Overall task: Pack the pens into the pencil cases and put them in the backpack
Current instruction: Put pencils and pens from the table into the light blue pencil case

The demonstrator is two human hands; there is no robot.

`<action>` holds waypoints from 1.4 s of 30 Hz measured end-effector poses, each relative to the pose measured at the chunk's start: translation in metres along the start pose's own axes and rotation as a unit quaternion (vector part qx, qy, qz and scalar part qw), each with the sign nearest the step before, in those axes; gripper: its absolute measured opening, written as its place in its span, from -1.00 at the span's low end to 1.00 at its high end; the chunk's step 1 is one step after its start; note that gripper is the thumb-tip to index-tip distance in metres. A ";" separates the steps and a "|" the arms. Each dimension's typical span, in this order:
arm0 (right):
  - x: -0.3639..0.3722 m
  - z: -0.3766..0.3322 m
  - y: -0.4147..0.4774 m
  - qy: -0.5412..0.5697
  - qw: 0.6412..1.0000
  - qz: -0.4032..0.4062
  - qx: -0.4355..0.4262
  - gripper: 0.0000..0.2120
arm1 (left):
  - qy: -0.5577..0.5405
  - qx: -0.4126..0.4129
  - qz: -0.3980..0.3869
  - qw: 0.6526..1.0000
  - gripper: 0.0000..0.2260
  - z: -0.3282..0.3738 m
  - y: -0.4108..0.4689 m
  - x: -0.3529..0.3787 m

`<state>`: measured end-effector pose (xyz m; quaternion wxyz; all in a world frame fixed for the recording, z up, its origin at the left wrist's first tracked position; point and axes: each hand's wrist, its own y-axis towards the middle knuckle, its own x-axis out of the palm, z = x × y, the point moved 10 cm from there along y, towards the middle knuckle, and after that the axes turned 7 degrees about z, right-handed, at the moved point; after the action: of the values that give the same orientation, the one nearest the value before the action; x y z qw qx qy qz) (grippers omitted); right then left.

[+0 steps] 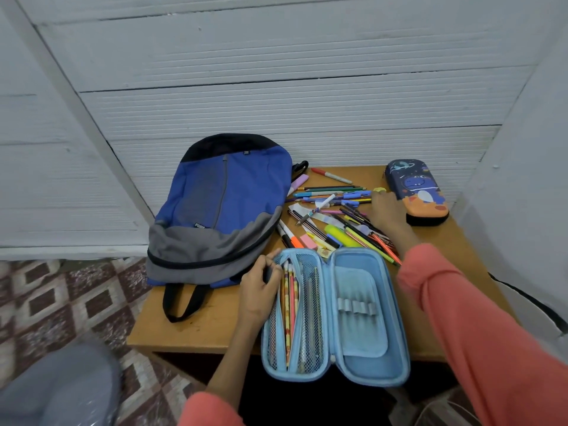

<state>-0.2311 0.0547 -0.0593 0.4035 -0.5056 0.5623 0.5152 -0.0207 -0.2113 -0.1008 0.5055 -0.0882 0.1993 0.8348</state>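
A light blue pencil case (359, 315) lies open at the table's front edge, with several pencils (289, 302) under its left mesh pocket. My left hand (259, 285) grips the case's upper left rim. A loose pile of pens and markers (335, 216) is spread over the middle of the table. My right hand (388, 210) reaches over the pile's right side, its fingertips by a small yellow piece (380, 190); whether it holds anything is hidden. A shut dark blue dinosaur pencil case (418, 192) lies at the back right. The blue and grey backpack (221, 207) lies flat on the left.
The small wooden table (196, 330) stands against a white ribbed wall (276, 87). White walls close in on both sides. A patterned tile floor (70, 302) lies to the left, and a grey cushion-like shape (58, 388) sits at the bottom left.
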 end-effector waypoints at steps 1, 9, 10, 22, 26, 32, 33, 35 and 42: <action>0.006 0.001 0.004 -0.020 0.999 -0.019 -0.016 -0.53 | -0.001 -0.001 -0.001 1.000 -0.81 0.000 0.000 0.000; 0.022 -0.006 0.016 -0.070 0.996 -0.013 -0.047 -0.61 | -0.009 0.007 -0.005 1.000 -0.82 0.003 -0.001 0.001; 0.021 -0.006 0.016 -0.075 0.996 0.001 -0.048 -0.62 | -0.006 0.010 -0.005 1.000 -0.82 0.003 -0.001 0.001; 0.015 0.003 0.021 -0.042 0.998 0.017 -0.042 -0.62 | -0.001 0.007 -0.004 1.000 -0.79 0.003 0.000 0.001; 0.017 0.005 0.018 -0.062 0.997 0.017 -0.037 -0.67 | -0.003 0.006 -0.005 1.000 -0.80 0.002 0.000 0.001; 0.011 0.012 0.014 0.022 0.999 0.028 -0.021 -0.81 | 0.003 0.007 -0.004 1.000 -0.81 0.001 0.000 0.001; 0.008 0.014 0.014 0.040 0.998 0.035 -0.017 -0.80 | 0.003 0.006 -0.005 1.000 -0.81 0.000 0.000 0.001; 0.003 0.018 0.013 0.067 0.997 0.045 -0.013 -0.78 | 0.000 0.007 -0.004 1.000 -0.82 0.000 0.000 0.001; -0.007 0.016 0.009 0.109 0.993 0.038 -0.021 -0.77 | -0.006 0.009 -0.001 1.000 -0.82 0.002 0.000 0.000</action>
<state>-0.2401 0.0716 -0.0534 0.3090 -0.5457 0.6105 0.4837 -0.0203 -0.2103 -0.0995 0.5088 -0.0784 0.2038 0.8328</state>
